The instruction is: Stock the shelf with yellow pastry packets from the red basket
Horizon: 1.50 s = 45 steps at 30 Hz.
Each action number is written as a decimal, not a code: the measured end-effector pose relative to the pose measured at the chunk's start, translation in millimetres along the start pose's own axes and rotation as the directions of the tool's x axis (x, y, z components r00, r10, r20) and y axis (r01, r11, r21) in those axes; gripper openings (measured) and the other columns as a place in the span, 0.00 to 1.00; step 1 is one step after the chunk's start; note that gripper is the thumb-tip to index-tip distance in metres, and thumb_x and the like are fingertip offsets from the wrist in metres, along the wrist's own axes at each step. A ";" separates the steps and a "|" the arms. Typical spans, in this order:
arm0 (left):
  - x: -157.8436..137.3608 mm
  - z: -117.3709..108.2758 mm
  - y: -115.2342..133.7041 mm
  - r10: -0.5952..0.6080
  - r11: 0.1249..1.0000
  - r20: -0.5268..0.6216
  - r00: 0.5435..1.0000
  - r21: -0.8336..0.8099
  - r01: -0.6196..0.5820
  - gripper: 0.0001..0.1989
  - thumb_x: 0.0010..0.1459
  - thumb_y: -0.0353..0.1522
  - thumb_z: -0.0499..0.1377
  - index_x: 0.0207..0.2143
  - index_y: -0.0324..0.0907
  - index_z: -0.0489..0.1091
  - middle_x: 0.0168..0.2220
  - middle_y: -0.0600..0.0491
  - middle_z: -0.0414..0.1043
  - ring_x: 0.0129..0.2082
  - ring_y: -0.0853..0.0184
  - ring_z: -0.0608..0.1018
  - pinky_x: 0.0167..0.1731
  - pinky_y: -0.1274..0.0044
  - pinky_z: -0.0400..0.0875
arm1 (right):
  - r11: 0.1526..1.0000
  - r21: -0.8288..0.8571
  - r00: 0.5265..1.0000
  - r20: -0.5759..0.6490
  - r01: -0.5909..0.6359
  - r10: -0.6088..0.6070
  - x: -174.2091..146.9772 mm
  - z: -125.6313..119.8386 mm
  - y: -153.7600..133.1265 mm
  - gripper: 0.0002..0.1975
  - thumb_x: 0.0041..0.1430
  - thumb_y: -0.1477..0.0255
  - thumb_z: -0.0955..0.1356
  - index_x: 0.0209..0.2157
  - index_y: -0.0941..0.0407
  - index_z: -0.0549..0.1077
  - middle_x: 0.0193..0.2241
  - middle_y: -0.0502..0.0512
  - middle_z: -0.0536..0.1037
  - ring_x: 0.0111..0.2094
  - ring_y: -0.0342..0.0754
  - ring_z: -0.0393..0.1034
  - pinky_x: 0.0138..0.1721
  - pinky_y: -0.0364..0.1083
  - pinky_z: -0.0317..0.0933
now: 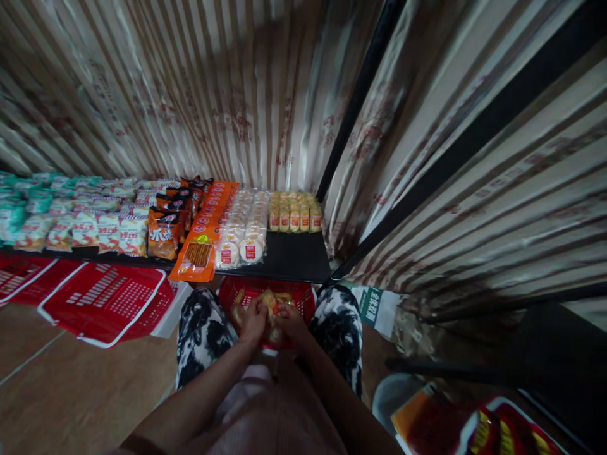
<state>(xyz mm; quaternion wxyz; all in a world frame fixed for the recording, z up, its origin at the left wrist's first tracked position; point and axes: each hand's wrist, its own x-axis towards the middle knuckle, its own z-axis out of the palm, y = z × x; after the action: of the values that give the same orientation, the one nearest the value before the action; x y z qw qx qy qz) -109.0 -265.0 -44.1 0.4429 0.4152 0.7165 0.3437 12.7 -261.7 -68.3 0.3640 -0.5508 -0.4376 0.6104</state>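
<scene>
Between my knees sits a red plastic basket [307, 296] holding several yellowish wrapped snacks. My left hand [255, 321] and my right hand [291, 320] meet over it, fingers closed from either side on a yellow snack packet [271, 302] with a reddish label. Small size and dim light hide the exact kind of snack. Just beyond the basket, a black shelf [301, 256] carries rows of small yellow packets [294, 213] that look similar. To their left stand clear-wrapped rows of round white cakes [245, 229].
Left along the shelf lie a long orange snack bag [203, 235], dark-orange bags [164, 234] and white bags [131, 234]. Red bags [104, 303] hang below. A black post [351, 133] rises before the striped curtain [227, 82]. Red packages [502, 430] sit at lower right.
</scene>
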 end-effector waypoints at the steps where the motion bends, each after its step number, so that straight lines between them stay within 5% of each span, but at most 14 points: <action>1: -1.1 1.2 0.6 0.008 1.000 0.007 1.000 -0.003 -0.008 0.14 0.56 0.28 0.49 0.44 0.36 0.66 0.41 0.46 0.73 0.43 0.65 0.74 0.47 0.72 0.66 | 1.000 -0.013 1.000 0.001 -0.004 0.004 0.0 -1.8 -0.6 0.14 0.38 0.66 0.70 0.29 0.55 0.67 0.22 0.48 0.74 0.26 0.46 0.71 0.30 0.46 0.65; 13: -8.1 7.6 30.4 0.143 0.987 -0.039 0.989 -0.070 -0.145 0.15 0.52 0.28 0.52 0.44 0.38 0.63 0.38 0.47 0.73 0.37 0.66 0.76 0.40 0.73 0.70 | 0.860 -0.483 0.971 -0.071 0.166 -0.228 -3.2 -10.7 -31.6 0.09 0.48 0.69 0.65 0.34 0.52 0.69 0.31 0.52 0.76 0.34 0.47 0.71 0.34 0.44 0.63; 23: 7.1 8.8 42.4 0.225 0.951 -0.030 0.974 -0.211 -0.226 0.10 0.54 0.28 0.51 0.40 0.39 0.61 0.38 0.48 0.72 0.37 0.69 0.75 0.40 0.75 0.69 | 0.707 -0.679 0.929 -0.100 0.198 -0.356 -2.9 -11.3 -62.7 0.07 0.53 0.68 0.62 0.31 0.55 0.69 0.30 0.54 0.73 0.31 0.46 0.68 0.36 0.44 0.60; 33: 10.7 3.5 68.5 0.282 0.959 -0.114 0.953 0.007 -0.283 0.12 0.53 0.27 0.51 0.40 0.39 0.67 0.38 0.48 0.68 0.38 0.68 0.72 0.42 0.74 0.67 | 0.714 -0.687 0.933 -0.154 0.136 -0.326 7.7 -13.9 -80.8 0.07 0.53 0.68 0.63 0.32 0.55 0.69 0.31 0.53 0.74 0.29 0.44 0.69 0.33 0.42 0.60; 40: 25.9 12.3 63.5 0.279 0.945 -0.144 0.949 -0.132 -0.298 0.14 0.52 0.23 0.50 0.42 0.39 0.65 0.39 0.49 0.70 0.39 0.69 0.73 0.44 0.74 0.67 | 0.741 -0.653 0.909 -0.198 0.158 -0.367 17.8 -14.1 -89.2 0.07 0.54 0.70 0.62 0.33 0.55 0.69 0.31 0.52 0.74 0.29 0.44 0.69 0.34 0.42 0.61; 45: 33.5 14.5 71.7 0.338 0.932 -0.185 0.923 -0.071 -0.355 0.15 0.49 0.21 0.49 0.39 0.39 0.66 0.40 0.49 0.69 0.42 0.67 0.72 0.48 0.71 0.65 | 0.749 -0.635 0.899 -0.193 0.191 -0.392 28.8 -16.7 -98.3 0.08 0.54 0.70 0.62 0.35 0.55 0.69 0.32 0.53 0.73 0.29 0.44 0.68 0.35 0.43 0.62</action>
<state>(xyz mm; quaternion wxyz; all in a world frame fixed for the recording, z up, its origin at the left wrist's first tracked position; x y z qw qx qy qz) -83.7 -203.0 0.5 0.3333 0.4812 0.6481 0.4872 21.9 -198.2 13.2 0.3269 -0.6509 -0.6260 0.2786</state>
